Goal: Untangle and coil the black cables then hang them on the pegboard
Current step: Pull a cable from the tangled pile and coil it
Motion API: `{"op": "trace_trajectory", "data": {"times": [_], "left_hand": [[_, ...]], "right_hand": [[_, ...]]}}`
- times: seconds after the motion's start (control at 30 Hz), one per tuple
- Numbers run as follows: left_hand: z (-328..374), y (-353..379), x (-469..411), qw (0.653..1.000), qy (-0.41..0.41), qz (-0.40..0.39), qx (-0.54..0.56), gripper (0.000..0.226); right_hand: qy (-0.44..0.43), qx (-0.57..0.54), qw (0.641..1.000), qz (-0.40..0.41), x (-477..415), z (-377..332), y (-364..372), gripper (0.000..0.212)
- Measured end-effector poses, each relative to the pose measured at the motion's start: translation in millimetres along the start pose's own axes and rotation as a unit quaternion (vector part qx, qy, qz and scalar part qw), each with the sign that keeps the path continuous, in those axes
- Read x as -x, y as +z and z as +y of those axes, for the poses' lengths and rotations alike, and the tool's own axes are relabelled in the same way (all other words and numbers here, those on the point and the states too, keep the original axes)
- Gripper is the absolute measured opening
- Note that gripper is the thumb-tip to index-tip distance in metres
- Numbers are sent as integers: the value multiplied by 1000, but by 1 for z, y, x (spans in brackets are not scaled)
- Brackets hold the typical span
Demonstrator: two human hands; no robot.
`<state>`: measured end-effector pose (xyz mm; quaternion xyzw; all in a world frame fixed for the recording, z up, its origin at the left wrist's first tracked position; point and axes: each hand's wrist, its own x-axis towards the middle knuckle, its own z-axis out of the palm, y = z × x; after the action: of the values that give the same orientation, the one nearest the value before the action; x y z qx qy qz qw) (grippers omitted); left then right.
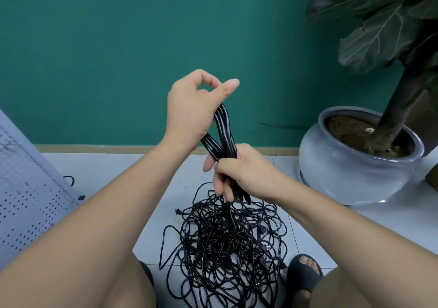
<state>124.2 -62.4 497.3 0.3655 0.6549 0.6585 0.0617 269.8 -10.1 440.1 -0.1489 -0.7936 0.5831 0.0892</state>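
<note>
While tangled black cables [227, 248] lie heaped on the near floor tiles [166, 189], the left hand [192, 110] grasps the top of a coiled cable [223, 120]. The coil's long axis stands upright, and the right hand [239, 170] clenches its lower part.

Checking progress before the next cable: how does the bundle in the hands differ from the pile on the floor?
The coiled bundle runs in neat parallel loops; the floor pile is a tangle of crossing strands. The bundle is held up by the left hand and right hand; the pile lies on the tiles. Both are black cable.
</note>
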Motion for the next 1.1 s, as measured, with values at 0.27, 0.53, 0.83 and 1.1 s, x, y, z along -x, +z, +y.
{"op": "trace_trajectory", "data": {"times": [0.27,0.53,0.83,1.1], "left_hand": [[-7,7,7,998,-41,-42,-4,36],[-36,18,36,951,-189,-205,135,53],[-72,34,96,882,-276,-375,75,46],[-73,39,136,843,-148,-489,-168,24]], "right_hand": [[4,-27,1000,12,7,10,-4,29],[-16,-100,984,148,4,3,-23,44],[-53,-78,946,310,6,-2,-41,70],[-18,-130,882,452,-1,-7,-44,58]]}}
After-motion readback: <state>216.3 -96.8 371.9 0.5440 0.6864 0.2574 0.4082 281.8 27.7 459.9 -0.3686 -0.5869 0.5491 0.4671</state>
